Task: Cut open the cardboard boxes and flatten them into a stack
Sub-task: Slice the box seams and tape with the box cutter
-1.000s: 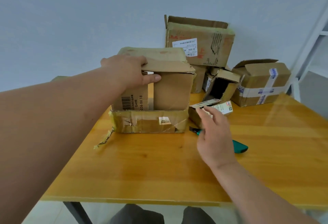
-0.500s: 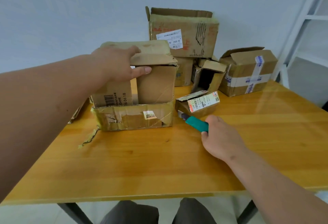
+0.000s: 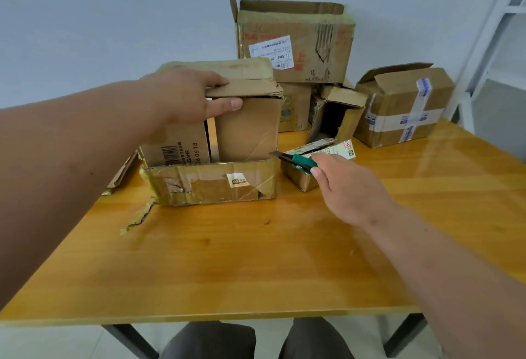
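The worn box (image 3: 210,142) I am working on stands near the middle of the wooden table (image 3: 227,259), its long side running left to right across my view and its open face turned toward me. Its lower front flap is folded down and scarred with torn tape, and a barcode panel shows inside on the left.

My left hand (image 3: 185,97) grips the box's top flap from above: the fingers lie curled over the flap's upper side and the thumb presses beneath its front edge, so the flap is pinched between them.

My right hand (image 3: 350,188) is just to the right of the box, closed around the green utility knife (image 3: 296,161). The knife's long axis runs from my fingers up and to the left, with the blade tip pointing at the box's right front corner, close to it; I cannot tell whether it touches the cardboard.

Directly right of the box, behind the knife, lies a small labelled box (image 3: 307,176). Behind the box, further right, a small open box (image 3: 336,114) lies on its side. A large box (image 3: 296,40) is stacked up behind against the wall, and a taped box (image 3: 404,105) sits well off to the right. A torn strip of tape (image 3: 139,216) lies on the table at the box's front left corner, and flattened cardboard (image 3: 122,173) shows at its left.
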The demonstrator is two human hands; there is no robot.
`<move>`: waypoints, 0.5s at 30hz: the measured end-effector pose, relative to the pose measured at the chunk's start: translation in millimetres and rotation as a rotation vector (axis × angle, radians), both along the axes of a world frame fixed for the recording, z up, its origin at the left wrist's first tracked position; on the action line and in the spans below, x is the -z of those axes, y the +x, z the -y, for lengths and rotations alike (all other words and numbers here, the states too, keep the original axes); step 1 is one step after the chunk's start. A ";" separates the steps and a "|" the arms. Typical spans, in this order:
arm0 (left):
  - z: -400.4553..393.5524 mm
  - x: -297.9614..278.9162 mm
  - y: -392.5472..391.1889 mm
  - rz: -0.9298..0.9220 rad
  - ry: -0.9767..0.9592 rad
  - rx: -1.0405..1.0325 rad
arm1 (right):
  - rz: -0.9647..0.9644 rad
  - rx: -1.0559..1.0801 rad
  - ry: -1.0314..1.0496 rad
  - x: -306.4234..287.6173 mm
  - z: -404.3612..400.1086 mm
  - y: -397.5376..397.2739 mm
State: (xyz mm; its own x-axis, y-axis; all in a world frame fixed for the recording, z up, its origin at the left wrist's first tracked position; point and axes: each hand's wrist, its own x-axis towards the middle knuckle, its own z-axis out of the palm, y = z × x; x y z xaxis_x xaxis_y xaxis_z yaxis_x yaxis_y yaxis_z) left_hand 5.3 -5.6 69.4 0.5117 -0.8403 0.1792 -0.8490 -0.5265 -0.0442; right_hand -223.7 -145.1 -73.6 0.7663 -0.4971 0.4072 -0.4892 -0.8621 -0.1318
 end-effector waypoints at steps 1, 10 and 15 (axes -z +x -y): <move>-0.9 0.0 -0.6 -0.009 0.004 -0.001 | -0.016 0.013 -0.041 -1.3 1.9 0.6; -5.5 6.9 6.3 0.038 -0.007 -0.004 | -0.071 0.001 -0.063 -4.6 10.2 4.5; -7.2 8.1 8.5 0.049 0.007 -0.008 | -0.103 0.005 0.027 4.3 5.4 3.7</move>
